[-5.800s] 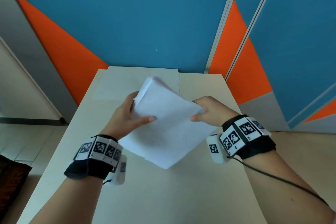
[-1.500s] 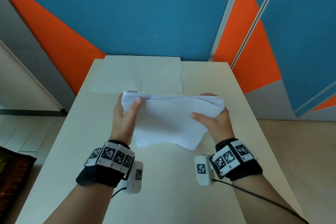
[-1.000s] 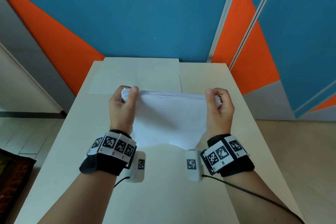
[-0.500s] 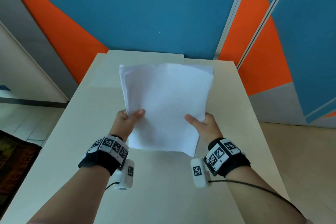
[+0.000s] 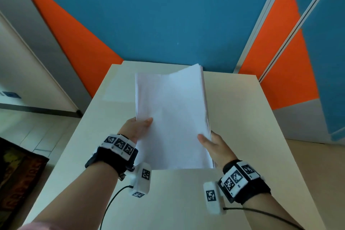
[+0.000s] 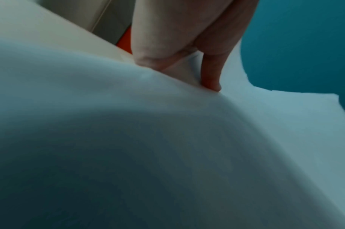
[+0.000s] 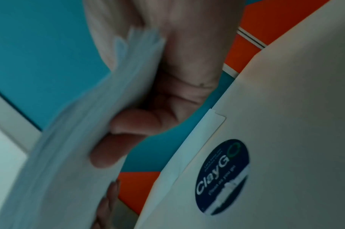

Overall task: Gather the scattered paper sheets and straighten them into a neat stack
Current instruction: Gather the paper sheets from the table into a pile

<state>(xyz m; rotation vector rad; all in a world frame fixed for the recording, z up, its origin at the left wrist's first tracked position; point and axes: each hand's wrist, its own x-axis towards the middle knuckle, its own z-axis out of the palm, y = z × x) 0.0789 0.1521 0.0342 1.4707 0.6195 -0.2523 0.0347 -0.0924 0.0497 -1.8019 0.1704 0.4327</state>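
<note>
A thick stack of white paper sheets (image 5: 171,117) is held on end, long side up, over the cream table (image 5: 242,136), its lower edge close to the tabletop. My left hand (image 5: 139,129) grips the left edge, thumb on the front face. My right hand (image 5: 209,142) grips the right edge low down, thumb also in front. In the left wrist view the paper (image 6: 167,139) fills the frame and fingers (image 6: 208,72) press on its back. The right wrist view has fingers (image 7: 116,142) curled behind the fanned sheet edges (image 7: 101,100). One more sheet (image 5: 119,84) lies flat at the table's far left.
Blue and orange wall panels (image 5: 158,24) stand right behind the table's far edge. A round dark sticker (image 7: 222,176) sits on the tabletop. A dark mat (image 5: 16,177) lies on the floor to the left. Black cables trail from both wrist cameras.
Within the last second the stack was turned from wide to tall. My hands slid from its upper corners to its lower side edges, and the upper right corner now rises highest.
</note>
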